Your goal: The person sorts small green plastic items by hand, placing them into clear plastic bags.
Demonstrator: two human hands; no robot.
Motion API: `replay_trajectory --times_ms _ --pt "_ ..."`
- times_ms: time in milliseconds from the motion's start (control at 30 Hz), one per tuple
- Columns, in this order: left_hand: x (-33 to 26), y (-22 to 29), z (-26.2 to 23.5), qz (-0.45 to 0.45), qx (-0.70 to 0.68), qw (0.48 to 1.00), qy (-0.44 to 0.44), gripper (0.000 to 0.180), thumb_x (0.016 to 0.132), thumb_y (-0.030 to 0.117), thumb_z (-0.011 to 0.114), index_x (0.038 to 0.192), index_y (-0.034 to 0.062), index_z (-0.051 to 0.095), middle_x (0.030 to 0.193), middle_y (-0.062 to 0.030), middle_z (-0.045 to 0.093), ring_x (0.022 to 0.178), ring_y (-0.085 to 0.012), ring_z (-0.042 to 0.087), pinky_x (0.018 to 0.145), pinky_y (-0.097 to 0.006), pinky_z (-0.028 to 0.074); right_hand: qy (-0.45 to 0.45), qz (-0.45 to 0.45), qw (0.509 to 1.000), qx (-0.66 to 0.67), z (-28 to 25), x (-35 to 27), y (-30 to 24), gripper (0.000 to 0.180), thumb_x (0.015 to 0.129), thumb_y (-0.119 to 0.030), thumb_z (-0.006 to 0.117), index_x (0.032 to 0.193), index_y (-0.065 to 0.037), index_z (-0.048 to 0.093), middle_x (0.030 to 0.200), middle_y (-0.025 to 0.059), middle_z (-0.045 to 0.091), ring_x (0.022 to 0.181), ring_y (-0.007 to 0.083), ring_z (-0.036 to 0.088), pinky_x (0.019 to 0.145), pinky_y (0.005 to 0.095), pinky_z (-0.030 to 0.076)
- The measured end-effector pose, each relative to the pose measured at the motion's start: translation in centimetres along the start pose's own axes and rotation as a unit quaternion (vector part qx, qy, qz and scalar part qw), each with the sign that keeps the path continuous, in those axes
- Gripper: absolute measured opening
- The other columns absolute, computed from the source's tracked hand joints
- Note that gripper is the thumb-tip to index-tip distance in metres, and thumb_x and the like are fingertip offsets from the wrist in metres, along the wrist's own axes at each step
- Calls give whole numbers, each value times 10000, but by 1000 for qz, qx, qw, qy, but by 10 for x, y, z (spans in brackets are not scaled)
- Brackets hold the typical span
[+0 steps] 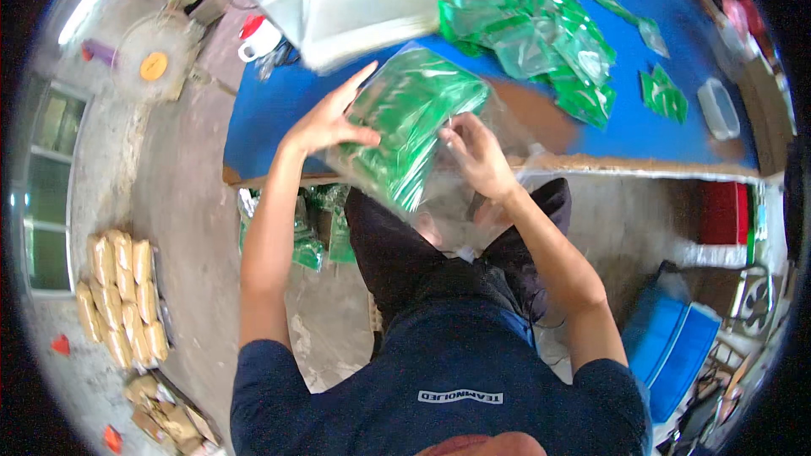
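A large clear plastic bag (405,131) filled with shiny green packets is held tilted over the table's near edge. My left hand (325,122) grips its left side, the thumb lying on top and the fingers stretched along the edge, partly behind it. At the right, my right hand (479,152) pinches the loose, see-through film of the bag between thumb and fingers. Beyond the bag, a heap of flat green-and-clear packets (541,29) is spread on the blue table top (279,122).
Behind the bag stands a large translucent plastic bin (363,4), with a red-and-white mug (258,38) at its left. A small clear container (718,110) lies at the table's right. More green packets (308,249) are under the table. Blue boxes (676,346) stand right, stacked tan packs (122,295) left.
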State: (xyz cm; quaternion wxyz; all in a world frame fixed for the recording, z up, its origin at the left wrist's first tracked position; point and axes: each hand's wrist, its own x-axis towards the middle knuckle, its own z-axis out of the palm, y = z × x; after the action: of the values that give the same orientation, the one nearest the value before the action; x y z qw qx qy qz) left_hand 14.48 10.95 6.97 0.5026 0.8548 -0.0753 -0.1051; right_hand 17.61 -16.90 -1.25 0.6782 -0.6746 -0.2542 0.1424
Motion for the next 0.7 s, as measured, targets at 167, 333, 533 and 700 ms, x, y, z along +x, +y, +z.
replay_trajectory --times_ms 167,333,533,700 --pt "37 -10 -30 32 45 998 30 1115 672 91 868 1550 53 184 1536 -190 338 1411 -255 330 1160 -362 293 40 -120 992 9 18 -19 -14 154 963 -110 587 1047 16 615 982 125 643 894 286 625 805 366 481" --pt "14 -2 6 137 218 894 366 989 679 253 895 1468 15 349 1465 -199 435 1385 -270 387 1150 -358 305 -113 -253 885 -373 28 -19 -9 249 864 -70 623 1106 -11 629 1046 150 635 1043 334 585 907 446 444" --pt "-94 -3 184 52 -180 873 450 1344 543 341 951 1530 33 92 1331 -166 385 1250 -293 417 1086 -448 330 -178 -265 866 -385 52 -7 3 465 694 -21 612 1159 -28 609 1139 121 591 1079 333 555 947 468 437" --pt "-96 -16 206 18 -237 841 486 465 865 -94 649 1263 -4 426 926 -88 599 743 -108 611 554 -233 520 -173 -284 852 -405 56 2 -4 437 742 -65 604 1178 -46 600 1137 145 604 1089 321 570 920 421 472"
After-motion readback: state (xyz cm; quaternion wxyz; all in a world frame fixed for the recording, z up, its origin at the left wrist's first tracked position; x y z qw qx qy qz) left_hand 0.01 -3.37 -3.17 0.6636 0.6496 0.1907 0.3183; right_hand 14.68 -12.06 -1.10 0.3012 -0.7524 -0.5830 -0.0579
